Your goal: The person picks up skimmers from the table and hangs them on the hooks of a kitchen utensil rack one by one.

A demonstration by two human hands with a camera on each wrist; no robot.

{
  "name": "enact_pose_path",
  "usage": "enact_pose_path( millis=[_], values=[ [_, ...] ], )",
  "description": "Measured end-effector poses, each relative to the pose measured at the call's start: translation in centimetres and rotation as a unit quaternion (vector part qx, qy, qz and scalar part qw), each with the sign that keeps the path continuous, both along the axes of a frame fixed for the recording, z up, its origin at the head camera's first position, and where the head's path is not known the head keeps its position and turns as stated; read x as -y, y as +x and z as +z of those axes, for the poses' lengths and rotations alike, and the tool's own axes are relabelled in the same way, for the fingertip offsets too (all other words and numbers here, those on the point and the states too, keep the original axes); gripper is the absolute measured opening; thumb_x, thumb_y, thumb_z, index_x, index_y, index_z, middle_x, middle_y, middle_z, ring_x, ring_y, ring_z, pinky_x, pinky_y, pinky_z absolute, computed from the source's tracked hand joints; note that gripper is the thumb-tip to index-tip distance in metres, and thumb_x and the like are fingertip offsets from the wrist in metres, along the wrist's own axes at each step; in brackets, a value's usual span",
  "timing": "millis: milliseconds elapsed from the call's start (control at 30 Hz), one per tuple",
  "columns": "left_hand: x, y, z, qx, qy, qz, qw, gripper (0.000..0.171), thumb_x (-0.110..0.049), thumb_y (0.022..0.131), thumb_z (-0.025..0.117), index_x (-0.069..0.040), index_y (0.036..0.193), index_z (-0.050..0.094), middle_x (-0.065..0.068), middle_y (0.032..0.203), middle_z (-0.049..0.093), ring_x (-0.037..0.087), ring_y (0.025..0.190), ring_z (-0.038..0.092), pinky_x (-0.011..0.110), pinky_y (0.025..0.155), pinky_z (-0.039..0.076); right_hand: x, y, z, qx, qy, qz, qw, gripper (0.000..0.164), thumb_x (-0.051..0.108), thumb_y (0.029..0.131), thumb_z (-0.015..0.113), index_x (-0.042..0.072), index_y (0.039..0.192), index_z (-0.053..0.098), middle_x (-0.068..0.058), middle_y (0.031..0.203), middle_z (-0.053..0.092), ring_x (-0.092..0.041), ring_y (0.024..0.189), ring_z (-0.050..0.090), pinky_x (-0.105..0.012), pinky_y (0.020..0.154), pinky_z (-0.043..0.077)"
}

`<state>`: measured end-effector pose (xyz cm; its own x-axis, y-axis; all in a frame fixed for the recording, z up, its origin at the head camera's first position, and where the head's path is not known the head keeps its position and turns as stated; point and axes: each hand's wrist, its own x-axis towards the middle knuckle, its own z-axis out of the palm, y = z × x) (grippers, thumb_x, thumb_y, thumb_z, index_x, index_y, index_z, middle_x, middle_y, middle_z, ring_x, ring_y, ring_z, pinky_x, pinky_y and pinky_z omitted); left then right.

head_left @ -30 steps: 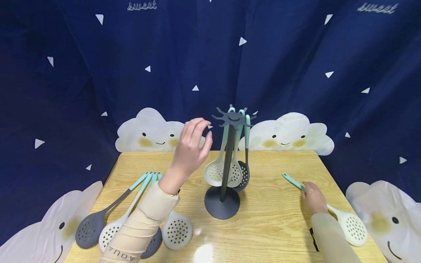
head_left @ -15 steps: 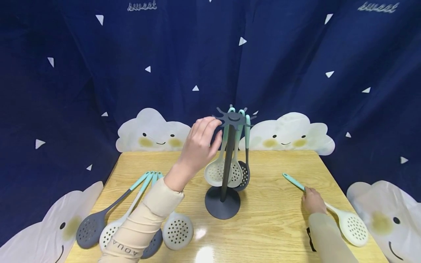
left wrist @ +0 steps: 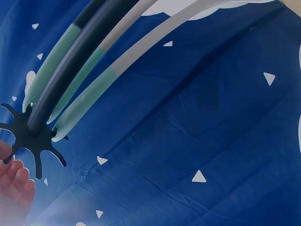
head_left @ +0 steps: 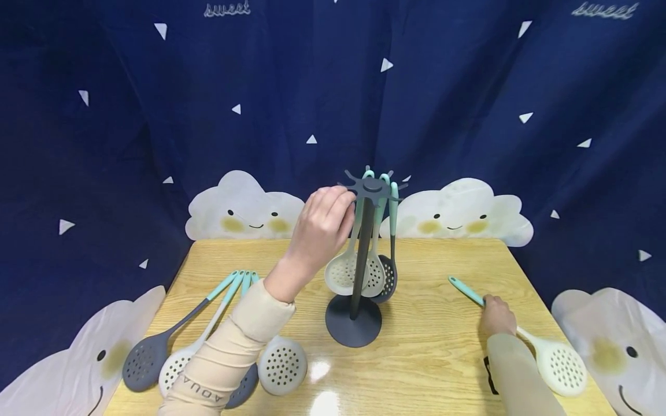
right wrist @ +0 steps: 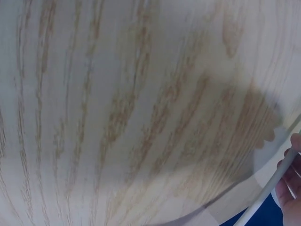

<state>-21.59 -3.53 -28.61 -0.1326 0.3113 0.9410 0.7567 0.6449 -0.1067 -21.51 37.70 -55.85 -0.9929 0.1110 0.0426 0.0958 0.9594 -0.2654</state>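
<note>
Left hand point(head_left: 322, 218) pinches a prong of the dark rack point(head_left: 361, 260), three strainers point(head_left: 341, 276) hanging from its far side. Right hand point(head_left: 497, 316) grips a white skimmer point(head_left: 562, 368) mid-length, near the right edge of the tabletop point(head_left: 426, 358). Four more skimmers point(head_left: 282, 367) lie at left — the left sleeve point(head_left: 229, 352) covers part of them — before a blue curtain point(head_left: 270, 75).

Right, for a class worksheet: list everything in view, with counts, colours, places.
Table: one, wood-coloured, lower middle.
Curtain: one, patterned navy, behind table.
Stand: one, grey, mid-table.
Hanging spoons: three, two cream, one grey, mint-handled, on stand.
Left spoons: four, two cream, two grey, mint-handled, table's left.
Right spoon: one, cream, mint-handled, table's right.
Sleeves: two, beige, both arms.
Strap: one, black, beside right sleeve.
Left hand: one, bare, pinching stand's top.
Right hand: one, bare, gripping right spoon.
</note>
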Motion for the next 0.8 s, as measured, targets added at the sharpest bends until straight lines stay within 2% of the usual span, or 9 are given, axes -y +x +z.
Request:
enact_pose_path(
  millis=[200,467,633,800],
  values=[
    [-0.1,0.0,0.0,-0.003,0.001,0.002,1.0,0.011,0.0,0.085,0.05,0.004,0.089,0.059,0.014,0.09,0.059,0.028,0.082,0.055,0.034,0.076,0.046,-0.3,0.0,-0.4,-0.016,0.004,0.003,1.0,0.016,-0.006,0.083,0.05,-0.01,0.099,0.051,-0.026,0.086,0.053,-0.043,0.078,0.053,-0.05,0.061,0.046],
    [-0.2,0.1,0.1,0.0,0.001,-0.002,1.0,0.011,0.0,0.084,0.05,0.005,0.088,0.059,0.014,0.089,0.059,0.029,0.081,0.055,0.033,0.074,0.046,-0.4,0.0,-0.3,-0.02,-0.009,0.01,1.0,0.021,-0.009,0.079,0.054,-0.009,0.1,0.051,-0.026,0.087,0.054,-0.042,0.077,0.054,-0.049,0.06,0.045],
    [-0.2,0.2,0.1,0.003,0.004,-0.007,1.0,0.011,0.001,0.084,0.05,0.005,0.088,0.059,0.014,0.089,0.058,0.028,0.081,0.054,0.033,0.074,0.046,0.0,-0.3,0.4,-0.088,-0.004,0.025,0.996,0.018,-0.009,0.076,0.056,-0.01,0.093,0.051,-0.026,0.082,0.054,-0.042,0.072,0.054,-0.05,0.055,0.044],
    [-0.2,0.2,0.1,0.004,0.006,-0.009,0.9999,0.01,0.002,0.083,0.051,0.004,0.088,0.059,0.014,0.088,0.058,0.028,0.081,0.054,0.033,0.073,0.046,1.0,-1.0,2.2,-0.144,-0.005,0.028,0.989,0.019,-0.013,0.072,0.056,-0.009,0.09,0.05,-0.026,0.077,0.053,-0.041,0.066,0.053,-0.05,0.053,0.043]
  ],
)
